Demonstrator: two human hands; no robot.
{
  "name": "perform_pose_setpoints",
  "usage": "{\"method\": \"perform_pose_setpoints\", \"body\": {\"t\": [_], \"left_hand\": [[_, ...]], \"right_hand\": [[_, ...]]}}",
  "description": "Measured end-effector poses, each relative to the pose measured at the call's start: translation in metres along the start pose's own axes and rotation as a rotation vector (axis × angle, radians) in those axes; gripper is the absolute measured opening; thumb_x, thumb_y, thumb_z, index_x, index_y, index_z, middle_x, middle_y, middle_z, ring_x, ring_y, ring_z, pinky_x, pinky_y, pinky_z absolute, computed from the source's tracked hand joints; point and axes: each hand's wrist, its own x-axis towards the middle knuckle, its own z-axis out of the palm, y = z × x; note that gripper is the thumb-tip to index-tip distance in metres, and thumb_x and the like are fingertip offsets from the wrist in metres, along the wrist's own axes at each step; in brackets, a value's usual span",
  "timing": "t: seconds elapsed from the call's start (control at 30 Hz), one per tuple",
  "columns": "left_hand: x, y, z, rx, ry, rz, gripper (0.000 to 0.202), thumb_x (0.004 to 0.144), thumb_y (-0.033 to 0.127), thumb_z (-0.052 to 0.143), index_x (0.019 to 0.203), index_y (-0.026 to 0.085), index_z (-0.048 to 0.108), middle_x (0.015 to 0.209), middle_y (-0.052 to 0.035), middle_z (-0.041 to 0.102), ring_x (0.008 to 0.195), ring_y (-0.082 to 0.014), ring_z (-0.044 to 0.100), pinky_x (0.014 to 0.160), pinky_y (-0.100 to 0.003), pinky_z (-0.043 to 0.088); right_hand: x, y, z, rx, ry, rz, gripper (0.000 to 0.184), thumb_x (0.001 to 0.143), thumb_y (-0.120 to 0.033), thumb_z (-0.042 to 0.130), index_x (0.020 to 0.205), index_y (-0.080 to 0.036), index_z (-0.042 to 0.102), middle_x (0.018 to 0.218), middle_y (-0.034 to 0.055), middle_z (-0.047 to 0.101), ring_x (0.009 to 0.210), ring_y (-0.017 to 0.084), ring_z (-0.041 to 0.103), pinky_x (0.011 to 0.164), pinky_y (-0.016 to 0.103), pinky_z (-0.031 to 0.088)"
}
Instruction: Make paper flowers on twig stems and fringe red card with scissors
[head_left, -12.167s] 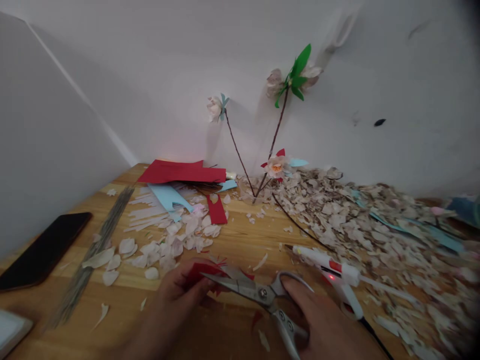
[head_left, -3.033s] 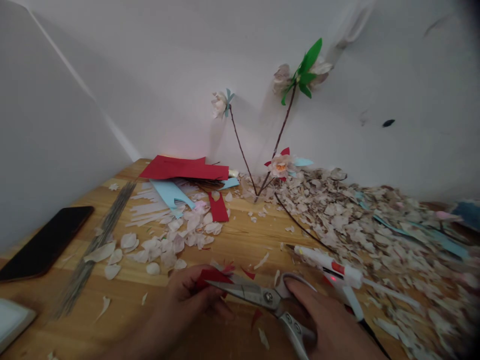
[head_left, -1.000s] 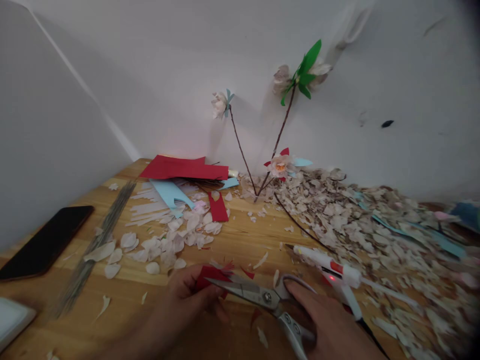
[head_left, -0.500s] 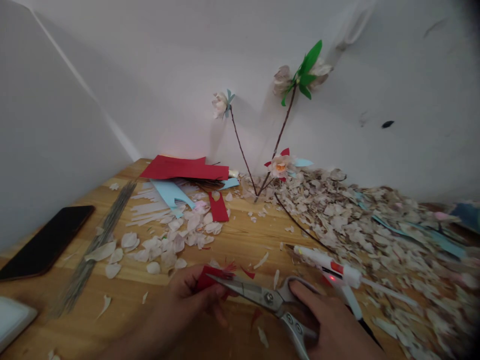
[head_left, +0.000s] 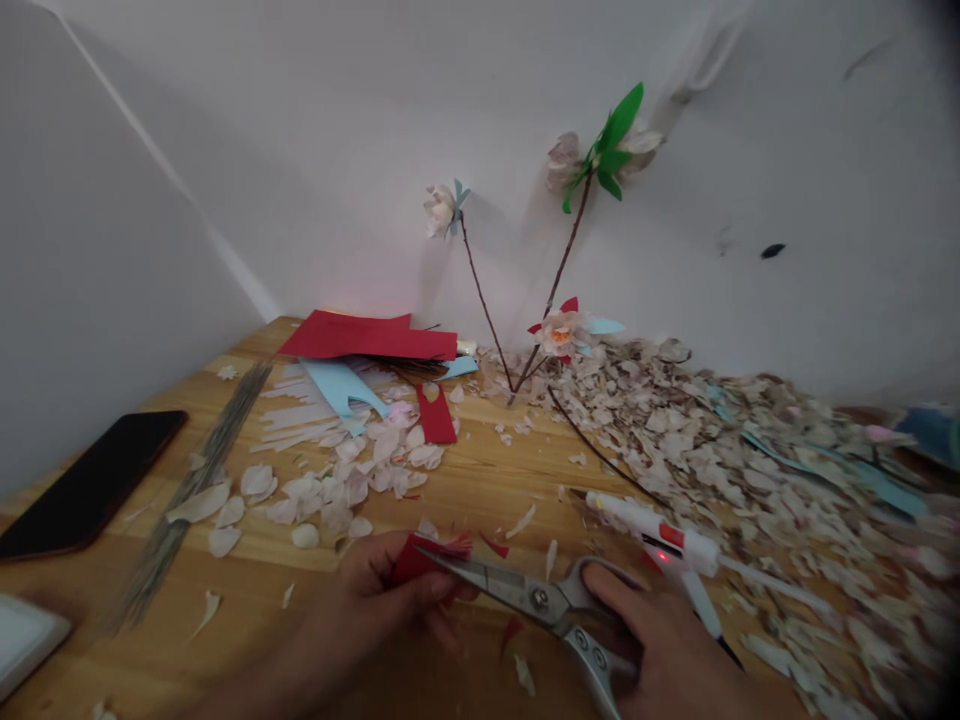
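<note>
My left hand (head_left: 382, 590) pinches a small piece of red paper (head_left: 420, 561) with a snipped, fringed edge. My right hand (head_left: 667, 645) has its fingers through the handles of steel scissors (head_left: 525, 598) with grey grips. The scissor tips reach the red paper from the right, and their blades are nearly closed. A white and red hot glue gun (head_left: 660, 540) lies on the table just beyond my right hand, its black cord running down behind that hand. Small red scraps (head_left: 511, 632) lie on the wooden table (head_left: 465, 480) below the blades.
A large heap of pale petals (head_left: 697, 460) covers the table's right side. Paper flowers on twigs (head_left: 559, 335) lean against the wall. Red card (head_left: 367, 336), light blue paper (head_left: 337, 395), loose petals and a black phone (head_left: 90, 485) lie to the left.
My hands have shifted slightly right, and the scissors have turned a little. The red paper now sits at the blade tips with a more fringed edge.
</note>
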Motion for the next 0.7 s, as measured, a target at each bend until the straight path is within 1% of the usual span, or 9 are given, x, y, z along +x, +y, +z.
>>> {"method": "perform_pose_setpoints", "body": {"t": [0.1, 0.2, 0.27, 0.37, 0.43, 0.5, 0.6, 0.7], "left_hand": [[0.0, 0.0, 0.0, 0.022, 0.007, -0.011, 0.018, 0.064, 0.033, 0.078, 0.076, 0.02, 0.073, 0.069, 0.0035, 0.076, 0.049, -0.0106, 0.069, 0.049, -0.016, 0.044], [0.0, 0.002, 0.001, 0.033, 0.02, -0.025, 0.019, 0.062, 0.035, 0.079, 0.07, 0.019, 0.072, 0.063, 0.0038, 0.075, 0.048, -0.0112, 0.068, 0.048, -0.016, 0.045], [-0.001, 0.003, 0.001, 0.043, 0.05, -0.026, 0.02, 0.06, 0.035, 0.079, 0.068, 0.018, 0.072, 0.058, 0.0035, 0.073, 0.049, -0.0119, 0.068, 0.049, -0.017, 0.046], [-0.001, 0.001, -0.001, 0.073, 0.1, 0.003, 0.018, 0.061, 0.034, 0.078, 0.07, 0.019, 0.074, 0.055, 0.0026, 0.073, 0.053, -0.0135, 0.07, 0.05, -0.017, 0.047], [-0.001, -0.002, -0.003, 0.079, 0.125, 0.023, 0.015, 0.063, 0.032, 0.077, 0.071, 0.02, 0.074, 0.055, 0.0026, 0.074, 0.054, -0.0141, 0.07, 0.05, -0.017, 0.048], [0.0, -0.004, -0.006, 0.079, 0.139, 0.025, 0.013, 0.064, 0.031, 0.076, 0.073, 0.022, 0.075, 0.058, 0.0025, 0.075, 0.055, -0.0143, 0.071, 0.05, -0.018, 0.05], [0.002, -0.006, -0.006, 0.069, 0.13, 0.021, 0.014, 0.062, 0.031, 0.078, 0.073, 0.022, 0.076, 0.057, 0.0025, 0.075, 0.053, -0.0133, 0.07, 0.049, -0.017, 0.05], [0.002, -0.006, -0.005, 0.031, 0.106, 0.024, 0.015, 0.061, 0.032, 0.08, 0.072, 0.022, 0.075, 0.058, 0.0028, 0.074, 0.052, -0.0135, 0.069, 0.047, -0.017, 0.05]], "right_hand": [[0.0, 0.0, 0.0, 0.024, 0.003, 0.001, 0.024, 0.062, -0.019, 0.064, 0.084, -0.027, 0.061, 0.086, 0.0009, 0.07, 0.075, 0.021, 0.062, 0.066, 0.027, 0.046], [0.001, -0.002, -0.001, 0.034, 0.016, 0.007, 0.02, 0.063, -0.02, 0.064, 0.082, -0.027, 0.061, 0.088, 0.0017, 0.07, 0.078, 0.022, 0.062, 0.07, 0.029, 0.047], [0.002, -0.004, -0.003, 0.046, 0.025, 0.003, 0.018, 0.065, -0.023, 0.065, 0.082, -0.027, 0.061, 0.093, 0.0028, 0.069, 0.083, 0.024, 0.063, 0.073, 0.03, 0.047], [0.004, -0.008, -0.007, 0.104, -0.015, -0.006, 0.022, 0.065, -0.024, 0.064, 0.087, -0.027, 0.06, 0.097, 0.0033, 0.068, 0.088, 0.024, 0.063, 0.072, 0.029, 0.048], [0.006, -0.01, -0.009, 0.135, -0.044, -0.007, 0.026, 0.064, -0.022, 0.064, 0.089, -0.026, 0.059, 0.096, 0.0028, 0.068, 0.087, 0.023, 0.063, 0.071, 0.028, 0.048], [0.007, -0.013, -0.012, 0.137, -0.045, -0.003, 0.025, 0.064, -0.023, 0.065, 0.089, -0.026, 0.059, 0.096, 0.0025, 0.068, 0.087, 0.023, 0.063, 0.072, 0.028, 0.048], [0.007, -0.015, -0.012, 0.123, -0.032, 0.002, 0.023, 0.067, -0.025, 0.064, 0.089, -0.027, 0.059, 0.1, 0.0027, 0.068, 0.089, 0.024, 0.063, 0.071, 0.028, 0.048], [0.006, -0.017, -0.011, 0.121, -0.041, 0.019, 0.024, 0.069, -0.023, 0.062, 0.092, -0.027, 0.059, 0.102, 0.0019, 0.068, 0.091, 0.022, 0.062, 0.069, 0.026, 0.047]]}}
